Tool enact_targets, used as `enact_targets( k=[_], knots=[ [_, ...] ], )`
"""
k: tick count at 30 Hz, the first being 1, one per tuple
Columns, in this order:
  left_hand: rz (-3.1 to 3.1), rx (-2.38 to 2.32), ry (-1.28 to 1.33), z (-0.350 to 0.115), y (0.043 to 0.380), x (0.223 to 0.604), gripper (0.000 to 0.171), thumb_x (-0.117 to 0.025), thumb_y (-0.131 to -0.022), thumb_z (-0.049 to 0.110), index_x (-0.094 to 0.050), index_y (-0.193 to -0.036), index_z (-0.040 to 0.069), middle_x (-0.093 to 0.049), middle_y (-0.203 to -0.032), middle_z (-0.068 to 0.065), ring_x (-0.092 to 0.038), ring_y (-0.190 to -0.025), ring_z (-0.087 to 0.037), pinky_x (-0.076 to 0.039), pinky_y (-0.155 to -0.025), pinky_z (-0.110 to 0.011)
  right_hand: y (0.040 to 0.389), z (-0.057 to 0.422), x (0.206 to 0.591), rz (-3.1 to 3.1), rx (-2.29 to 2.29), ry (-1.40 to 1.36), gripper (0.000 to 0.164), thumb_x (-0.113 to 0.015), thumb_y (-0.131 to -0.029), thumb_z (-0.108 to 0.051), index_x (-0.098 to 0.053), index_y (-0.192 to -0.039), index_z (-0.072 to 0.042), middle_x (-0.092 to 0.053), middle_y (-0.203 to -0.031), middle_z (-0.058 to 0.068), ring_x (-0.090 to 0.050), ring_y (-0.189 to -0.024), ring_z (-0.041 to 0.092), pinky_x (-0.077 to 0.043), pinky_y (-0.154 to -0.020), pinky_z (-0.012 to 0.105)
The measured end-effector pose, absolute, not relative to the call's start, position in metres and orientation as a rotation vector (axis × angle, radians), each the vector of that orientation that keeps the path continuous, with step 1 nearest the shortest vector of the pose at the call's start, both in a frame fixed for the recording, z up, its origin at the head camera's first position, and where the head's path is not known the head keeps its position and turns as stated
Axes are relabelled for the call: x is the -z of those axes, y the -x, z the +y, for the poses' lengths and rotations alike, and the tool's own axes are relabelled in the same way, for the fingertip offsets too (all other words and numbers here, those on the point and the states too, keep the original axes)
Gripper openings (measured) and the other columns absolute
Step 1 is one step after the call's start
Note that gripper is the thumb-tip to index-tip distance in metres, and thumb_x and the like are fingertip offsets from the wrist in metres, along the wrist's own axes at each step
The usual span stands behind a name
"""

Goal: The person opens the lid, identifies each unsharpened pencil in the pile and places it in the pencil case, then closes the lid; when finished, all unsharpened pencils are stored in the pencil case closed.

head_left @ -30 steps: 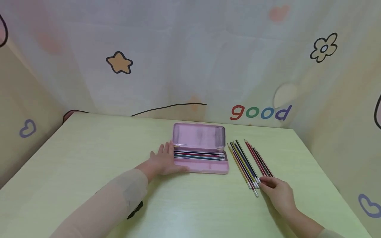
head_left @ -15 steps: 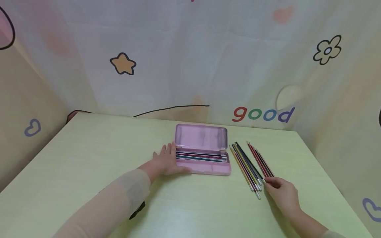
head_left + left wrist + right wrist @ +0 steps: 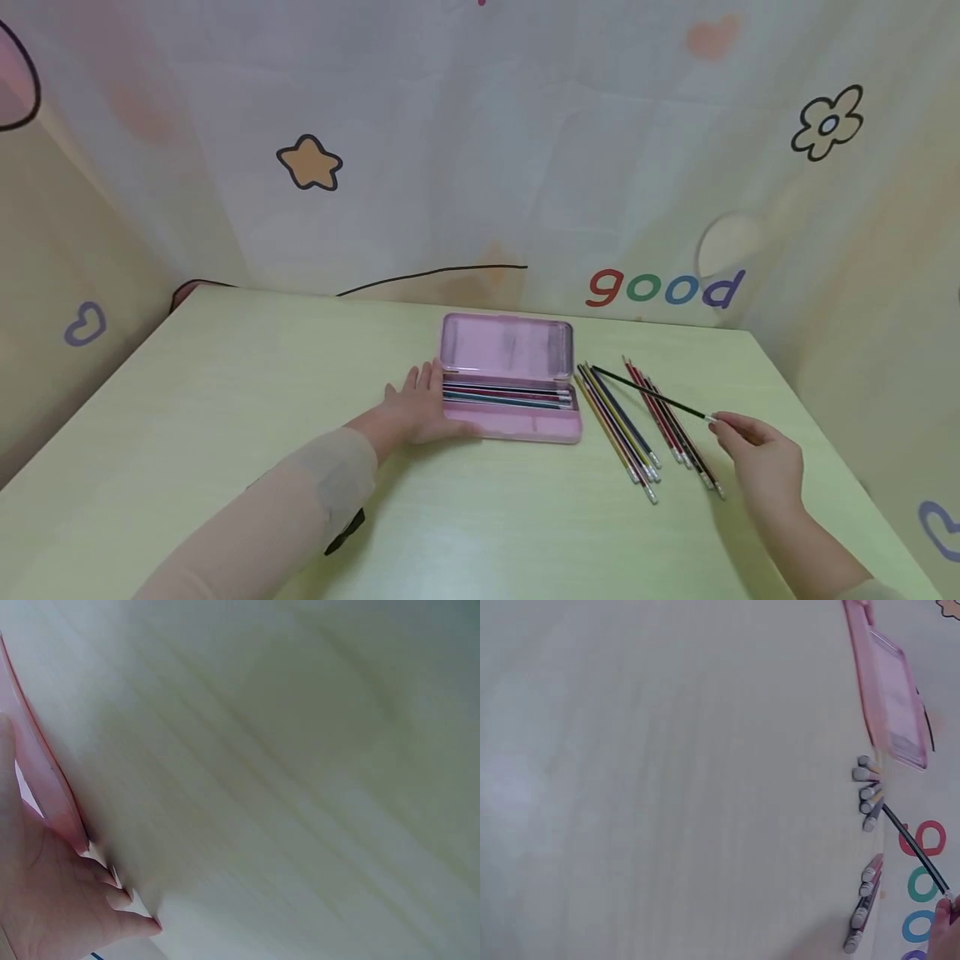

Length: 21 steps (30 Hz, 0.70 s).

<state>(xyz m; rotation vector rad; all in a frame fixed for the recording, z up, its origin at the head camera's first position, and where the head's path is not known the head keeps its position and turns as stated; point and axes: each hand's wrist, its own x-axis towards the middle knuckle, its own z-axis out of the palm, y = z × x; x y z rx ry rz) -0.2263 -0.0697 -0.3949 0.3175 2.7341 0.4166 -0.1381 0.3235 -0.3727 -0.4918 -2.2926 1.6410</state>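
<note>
- Your right hand (image 3: 768, 462) has its grip pinched on a dark pencil (image 3: 652, 392), thumb and fingers at the white eraser end.
- That dark pencil slants from your fingers over the outer bunch of pencils (image 3: 669, 433), its far end at the top of the inner bunch (image 3: 622, 433) (whether it touches either one, I cannot tell).
- Your left hand (image 3: 420, 415) has its grip wide, fingers spread at the left end of the pink pencil case (image 3: 551, 427), thumb along the front edge.
- The pink pencil case sits on the table (image 3: 502, 525) with its lid (image 3: 506, 346) raised at the back; pencils inside (image 3: 506, 396) lie lengthwise, eraser ends to the right.
- Both bunches lie to the right of the case, slanting, eraser ends toward you; the inner one includes yellow and dark blue, the outer one red and dark.
- Beyond the table you face a pale backdrop (image 3: 420, 208) with an orange star (image 3: 310, 162), a flower (image 3: 828, 124) and the coloured word "good" (image 3: 663, 289).
</note>
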Motion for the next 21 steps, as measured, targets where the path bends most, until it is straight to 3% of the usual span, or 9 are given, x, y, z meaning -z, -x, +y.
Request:
enact_targets(
  k=[2, 5, 21],
  knots=[
    [2.733, -0.414, -0.317, -0.069, 0.226, 0.395, 0.125, -0.05, -0.069, 0.081, 0.007, -0.148, 0.002, -0.002, -0.155, -0.018, 0.0, -0.14, -0.036, -0.008, -0.106, -0.061, 0.139, 0.325, 0.369, -2.191, -1.735, 0.493, 0.008, -0.064, -0.088, -0.014, -0.072, -0.09, -0.015, -0.066, -0.073, -0.02, -0.062, -0.071, -0.008, -0.048, -0.067, 0.009],
    [2.732, -0.416, -0.311, -0.068, 0.227, 0.395, 0.124, -0.051, -0.069, 0.08, 0.006, -0.148, 0.002, -0.003, -0.155, -0.018, 0.0, -0.14, -0.036, -0.008, -0.106, -0.061, 0.138, 0.328, 0.363, -2.076, -1.846, 0.49, 0.009, -0.067, -0.086, -0.012, -0.073, -0.085, -0.019, -0.068, -0.074, -0.016, -0.063, -0.071, -0.006, -0.048, -0.067, 0.01],
    [2.744, -0.396, -0.315, -0.068, 0.228, 0.397, 0.125, -0.049, -0.068, 0.081, 0.007, -0.148, 0.002, -0.003, -0.155, -0.018, -0.001, -0.14, -0.037, -0.009, -0.106, -0.061, 0.14, 0.327, 0.362, -1.793, -2.16, 0.408, 0.01, -0.067, -0.085, -0.005, -0.074, -0.089, -0.011, -0.071, -0.083, -0.006, -0.066, -0.08, 0.002, -0.048, -0.072, 0.014]
  ],
)
